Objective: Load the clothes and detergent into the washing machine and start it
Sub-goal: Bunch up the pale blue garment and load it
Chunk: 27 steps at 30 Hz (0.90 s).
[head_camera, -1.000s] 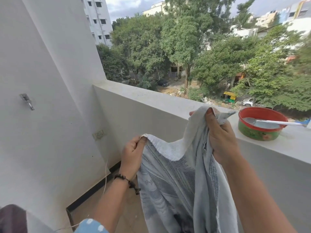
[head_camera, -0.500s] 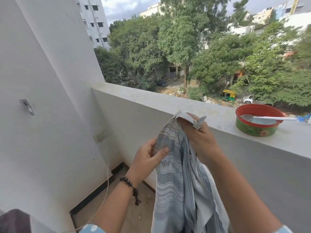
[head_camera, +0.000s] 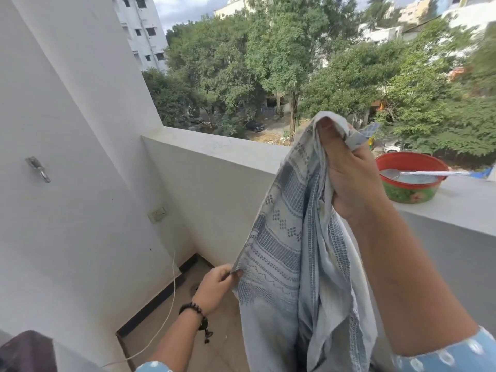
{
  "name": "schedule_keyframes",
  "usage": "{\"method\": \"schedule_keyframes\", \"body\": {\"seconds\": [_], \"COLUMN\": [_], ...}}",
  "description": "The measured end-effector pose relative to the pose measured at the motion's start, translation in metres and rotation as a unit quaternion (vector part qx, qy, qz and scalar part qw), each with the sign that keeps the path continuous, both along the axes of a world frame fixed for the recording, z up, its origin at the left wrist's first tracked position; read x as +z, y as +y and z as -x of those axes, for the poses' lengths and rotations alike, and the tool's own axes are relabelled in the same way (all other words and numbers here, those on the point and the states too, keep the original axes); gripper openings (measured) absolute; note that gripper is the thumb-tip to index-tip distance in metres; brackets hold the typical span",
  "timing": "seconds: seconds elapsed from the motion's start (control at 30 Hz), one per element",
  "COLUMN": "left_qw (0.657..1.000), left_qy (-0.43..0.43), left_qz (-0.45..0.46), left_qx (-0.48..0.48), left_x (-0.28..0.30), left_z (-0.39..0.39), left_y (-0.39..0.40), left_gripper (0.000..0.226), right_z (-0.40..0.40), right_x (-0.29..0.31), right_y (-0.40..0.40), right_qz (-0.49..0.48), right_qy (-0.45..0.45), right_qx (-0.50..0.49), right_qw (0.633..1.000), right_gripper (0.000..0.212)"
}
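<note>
Cloth (head_camera: 292,264) fills the centre and lower right of the frame: a pale grey-blue patterned garment hanging in long folds in front of the balcony parapet (head_camera: 214,146). It looks thin, soft and light, so judge it floppy rather than slippery; gather it in bunches, not by one corner. Your right hand (head_camera: 349,173), high at centre right, has its fingers (head_camera: 326,135) curled round the bunched top edge. Your left hand (head_camera: 214,287), lower centre, pinches the left hem between thumb and fingers. A red-rimmed bowl (head_camera: 410,189) with a spoon (head_camera: 418,173) sits on the ledge at far right. No washing machine is clearly in view.
</note>
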<state>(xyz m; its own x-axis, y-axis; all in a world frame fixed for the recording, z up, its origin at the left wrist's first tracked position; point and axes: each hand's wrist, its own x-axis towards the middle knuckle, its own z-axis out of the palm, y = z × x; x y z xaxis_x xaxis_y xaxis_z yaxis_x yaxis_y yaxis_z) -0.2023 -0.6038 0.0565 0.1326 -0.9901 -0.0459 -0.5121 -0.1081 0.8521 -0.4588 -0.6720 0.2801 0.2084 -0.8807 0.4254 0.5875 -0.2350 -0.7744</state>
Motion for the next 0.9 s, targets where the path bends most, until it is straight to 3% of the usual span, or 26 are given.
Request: {"method": "schedule_keyframes", "body": {"seconds": [0.17, 0.33, 0.37, 0.43, 0.53, 0.6, 0.7, 0.9], "left_qw": [0.984, 0.966, 0.963, 0.959, 0.956, 0.957, 0.97, 0.994], "left_qy": [0.069, 0.056, 0.037, 0.008, 0.059, 0.126, 0.141, -0.02], "left_qz": [0.149, 0.249, 0.259, 0.267, 0.275, 0.254, 0.176, 0.016], "left_qx": [0.073, -0.039, -0.063, -0.098, -0.08, -0.061, -0.09, -0.106], "left_x": [0.071, 0.156, 0.165, 0.177, 0.172, 0.155, 0.119, 0.046], "left_z": [0.01, 0.055, 0.063, 0.071, 0.065, 0.06, 0.066, 0.066], "left_y": [-0.012, -0.025, -0.026, -0.028, -0.026, -0.024, -0.015, -0.009], "left_gripper": [0.075, 0.036, 0.024, 0.014, 0.015, 0.031, 0.054, 0.045], "right_z": [0.003, -0.025, -0.03, -0.034, -0.029, -0.024, -0.015, -0.006], "right_x": [-0.02, -0.061, -0.068, -0.074, -0.072, -0.066, -0.052, -0.016], "right_y": [-0.008, -0.005, -0.003, -0.001, 0.0, 0.0, 0.001, 0.006], "right_qz": [0.029, 0.045, 0.062, 0.086, 0.07, 0.061, 0.055, 0.052], "right_qy": [0.021, 0.193, 0.238, 0.293, 0.275, 0.246, 0.208, 0.1], "right_qx": [0.009, 0.068, 0.088, 0.12, 0.117, 0.092, 0.049, 0.032], "right_qw": [0.999, 0.978, 0.965, 0.945, 0.952, 0.963, 0.975, 0.993], "right_gripper": [0.006, 0.055, 0.055, 0.033, 0.015, 0.009, 0.007, 0.015]}}
